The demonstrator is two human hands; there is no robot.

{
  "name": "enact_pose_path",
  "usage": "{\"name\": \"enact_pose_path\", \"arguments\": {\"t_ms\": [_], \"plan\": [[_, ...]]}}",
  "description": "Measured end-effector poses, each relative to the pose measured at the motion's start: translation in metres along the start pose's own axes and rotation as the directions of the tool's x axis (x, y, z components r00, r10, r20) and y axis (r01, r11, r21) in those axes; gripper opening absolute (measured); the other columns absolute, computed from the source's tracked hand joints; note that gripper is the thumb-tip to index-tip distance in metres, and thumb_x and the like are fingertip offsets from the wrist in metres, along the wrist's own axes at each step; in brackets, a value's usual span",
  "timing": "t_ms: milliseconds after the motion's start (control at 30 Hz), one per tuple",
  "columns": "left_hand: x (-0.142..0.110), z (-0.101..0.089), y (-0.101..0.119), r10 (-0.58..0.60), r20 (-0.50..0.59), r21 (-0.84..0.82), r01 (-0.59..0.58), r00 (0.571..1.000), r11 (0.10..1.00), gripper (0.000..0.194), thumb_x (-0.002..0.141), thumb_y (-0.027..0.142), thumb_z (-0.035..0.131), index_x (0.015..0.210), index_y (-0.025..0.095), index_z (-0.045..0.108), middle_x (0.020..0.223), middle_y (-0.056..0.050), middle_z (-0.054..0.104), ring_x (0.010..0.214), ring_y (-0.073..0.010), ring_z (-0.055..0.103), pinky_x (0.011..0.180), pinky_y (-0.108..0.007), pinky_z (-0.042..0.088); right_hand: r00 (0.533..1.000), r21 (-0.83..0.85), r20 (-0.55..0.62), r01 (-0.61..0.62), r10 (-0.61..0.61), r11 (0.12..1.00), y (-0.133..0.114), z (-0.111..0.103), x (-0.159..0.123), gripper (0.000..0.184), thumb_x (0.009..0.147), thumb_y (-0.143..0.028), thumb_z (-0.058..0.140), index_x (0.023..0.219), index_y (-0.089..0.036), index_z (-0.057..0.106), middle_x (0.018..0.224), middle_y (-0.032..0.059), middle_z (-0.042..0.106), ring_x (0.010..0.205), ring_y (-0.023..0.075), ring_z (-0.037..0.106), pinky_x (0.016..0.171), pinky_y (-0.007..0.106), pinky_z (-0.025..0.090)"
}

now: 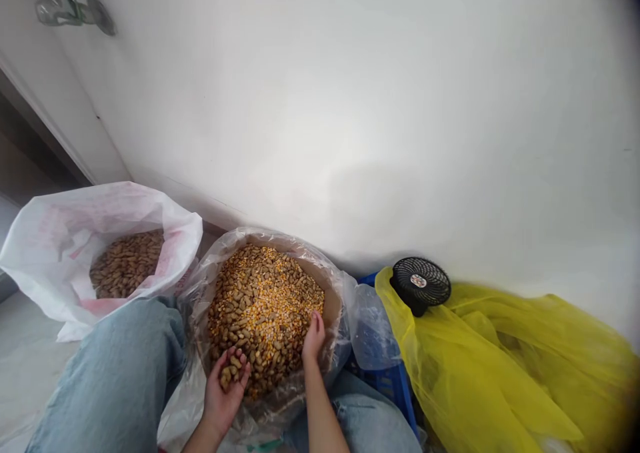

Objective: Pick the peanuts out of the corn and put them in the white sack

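Peanuts (230,371) are resting in the left hand (225,394), whose fingers are curling loosely around them at the near side of a clear plastic bag (203,279). Only this handful is being held apart; many more peanuts are lying mixed among yellow corn kernels (275,319) in the bag. Those held are looking tan and unshelled. The right hand (313,339) is reaching over the mix's right edge, fingers close together; whether they are pinching anything, one cannot tell. Leftward, a white sack (37,239) is holding similar brown peanuts. Rightward, a blue crate (387,381) is standing beside yellow mesh (480,366) and a black fan (421,286).
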State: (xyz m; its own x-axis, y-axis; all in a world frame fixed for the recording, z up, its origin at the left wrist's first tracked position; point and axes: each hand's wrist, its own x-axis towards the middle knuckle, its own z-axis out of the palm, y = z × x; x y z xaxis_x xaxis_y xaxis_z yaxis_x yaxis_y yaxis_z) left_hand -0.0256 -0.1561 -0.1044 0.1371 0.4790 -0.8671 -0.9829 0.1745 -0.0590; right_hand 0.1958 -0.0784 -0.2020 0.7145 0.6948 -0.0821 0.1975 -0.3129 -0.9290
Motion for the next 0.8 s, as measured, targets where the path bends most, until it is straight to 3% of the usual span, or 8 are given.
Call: {"name": "enact_pose_path", "arguments": {"t_ms": [133,367,600,800], "plan": [[0.004,0.007,-0.007,0.006,-0.063,0.043,-0.003,0.998,0.999,0.013,0.075,0.010,0.046,0.076,0.014,0.058,0.069,-0.004,0.064,0.063,-0.0147,0.061,0.058,-0.030,0.051,0.996,0.004,-0.064,-0.063,0.063,0.998,0.022,0.000,0.057,0.060,0.072,-0.051,0.035,0.108,-0.006,0.054,0.113,0.0162,0.056,0.105,0.0221,0.051,0.091,0.035,0.038],[0.013,0.015,-0.020,-0.097,-0.172,0.114,0.118,0.980,0.986,0.009,0.071,0.010,0.049,0.069,0.013,0.058,0.065,-0.006,0.064,0.055,-0.0145,0.060,0.054,-0.029,0.051,0.998,0.025,0.061,-0.036,0.035,0.999,0.027,0.045,0.119,0.056,0.073,-0.048,0.039,0.109,-0.008,0.054,0.116,0.0128,0.055,0.108,0.0208,0.048,0.096,0.035,0.033],[0.020,0.011,-0.023,-0.248,-0.200,0.115,0.274,0.948,0.955,0.006,0.067,0.010,0.055,0.064,0.014,0.058,0.064,-0.005,0.063,0.054,-0.0146,0.059,0.054,-0.030,0.050,0.975,0.067,0.221,0.027,-0.041,0.997,0.017,0.093,0.121,0.046,0.076,-0.043,0.039,0.108,-0.015,0.055,0.117,0.0084,0.055,0.107,0.0163,0.049,0.092,0.030,0.036],[0.017,0.013,-0.025,-0.190,-0.217,0.117,0.219,0.958,0.969,0.005,0.068,0.010,0.053,0.066,0.014,0.057,0.065,-0.005,0.063,0.055,-0.0139,0.059,0.054,-0.028,0.050,0.902,0.146,0.428,-0.016,-0.049,0.989,-0.015,0.113,0.100,0.042,0.076,-0.040,0.043,0.104,-0.012,0.058,0.113,0.0100,0.057,0.106,0.0178,0.049,0.092,0.032,0.035]]}}
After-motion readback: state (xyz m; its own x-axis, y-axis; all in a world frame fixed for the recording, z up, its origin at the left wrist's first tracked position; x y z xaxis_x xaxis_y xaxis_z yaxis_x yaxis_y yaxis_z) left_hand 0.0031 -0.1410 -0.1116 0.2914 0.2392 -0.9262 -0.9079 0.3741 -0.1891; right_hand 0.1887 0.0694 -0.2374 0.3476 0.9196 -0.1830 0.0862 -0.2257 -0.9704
